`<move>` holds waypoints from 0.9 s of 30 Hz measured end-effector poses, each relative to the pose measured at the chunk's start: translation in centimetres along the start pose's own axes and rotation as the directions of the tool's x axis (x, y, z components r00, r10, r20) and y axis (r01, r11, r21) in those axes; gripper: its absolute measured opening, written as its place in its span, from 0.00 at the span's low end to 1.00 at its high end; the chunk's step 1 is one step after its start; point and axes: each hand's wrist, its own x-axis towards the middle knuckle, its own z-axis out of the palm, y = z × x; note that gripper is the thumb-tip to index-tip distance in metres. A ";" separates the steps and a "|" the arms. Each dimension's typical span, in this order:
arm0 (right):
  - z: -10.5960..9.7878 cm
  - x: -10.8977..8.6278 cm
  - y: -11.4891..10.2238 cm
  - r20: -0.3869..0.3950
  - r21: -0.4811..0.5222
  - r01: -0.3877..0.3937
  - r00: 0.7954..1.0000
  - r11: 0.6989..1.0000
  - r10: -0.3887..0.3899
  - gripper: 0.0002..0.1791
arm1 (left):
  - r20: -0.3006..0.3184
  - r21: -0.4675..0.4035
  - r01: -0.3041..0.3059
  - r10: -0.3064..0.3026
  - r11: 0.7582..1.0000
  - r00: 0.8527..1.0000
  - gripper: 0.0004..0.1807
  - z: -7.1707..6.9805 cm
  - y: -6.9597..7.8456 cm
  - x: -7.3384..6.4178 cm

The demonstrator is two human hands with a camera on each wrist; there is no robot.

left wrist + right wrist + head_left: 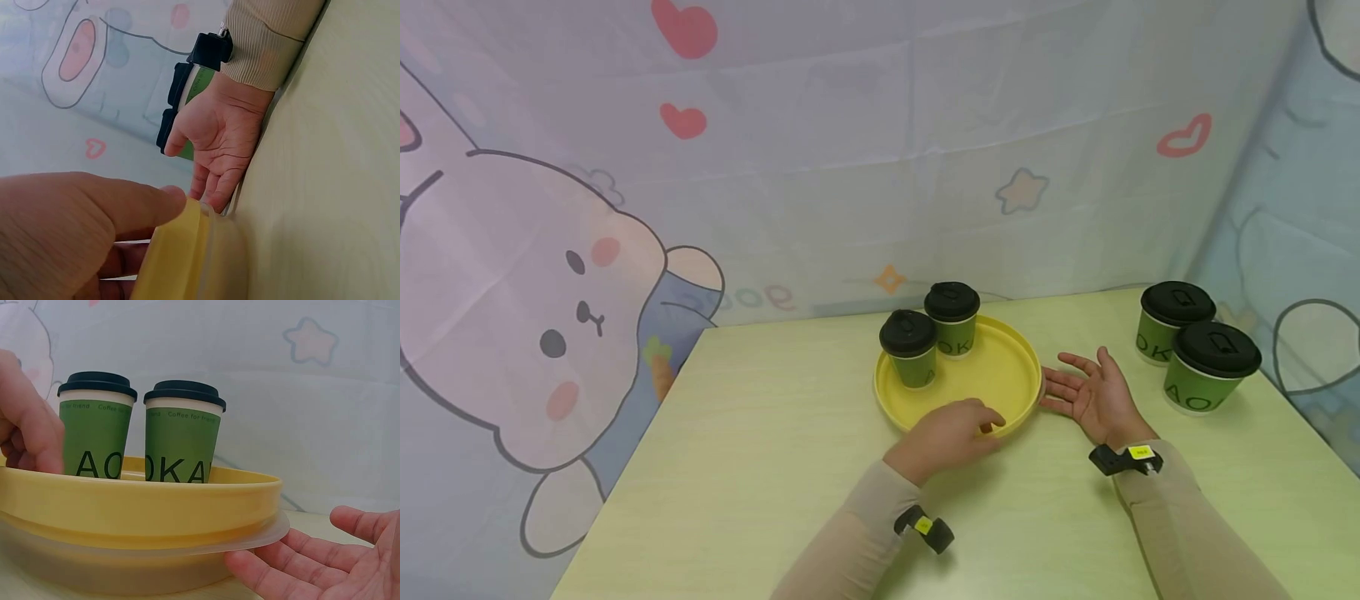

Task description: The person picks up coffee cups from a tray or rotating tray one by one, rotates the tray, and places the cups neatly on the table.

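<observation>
A round yellow tray [992,358] carries two green paper cups with black lids, a nearer cup [913,367] and a farther cup [955,332]. My left hand [947,437] holds the tray's front rim; in the left wrist view its thumb [147,203] lies against the yellow wall, with the other fingers behind the edge. Palm up, my right hand [1101,404] is at the tray's right side. Its straight fingers [319,550] touch the pale translucent flange [275,531] below the yellow rim in the right wrist view.
Two more lidded green cups stand to the right of my right hand, a back cup [1153,333] and a front cup [1202,387]. The pale table [760,467] meets a patterned cloth backdrop [850,208] behind and at the right.
</observation>
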 end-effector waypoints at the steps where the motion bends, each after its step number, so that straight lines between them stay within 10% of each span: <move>1: 0.0 0.0 0.0 -0.001 0.002 0.000 1.000 1.000 0.000 0.35 | 0.001 0.006 -0.003 0.003 1.000 1.000 0.17 0.0 0.1 0.0; 27: -0.2 0.1 0.0 0.008 0.008 -0.003 1.000 1.000 0.003 0.35 | 0.135 -0.100 -0.011 0.025 0.995 0.990 0.12 -1.8 -2.4 -1.3</move>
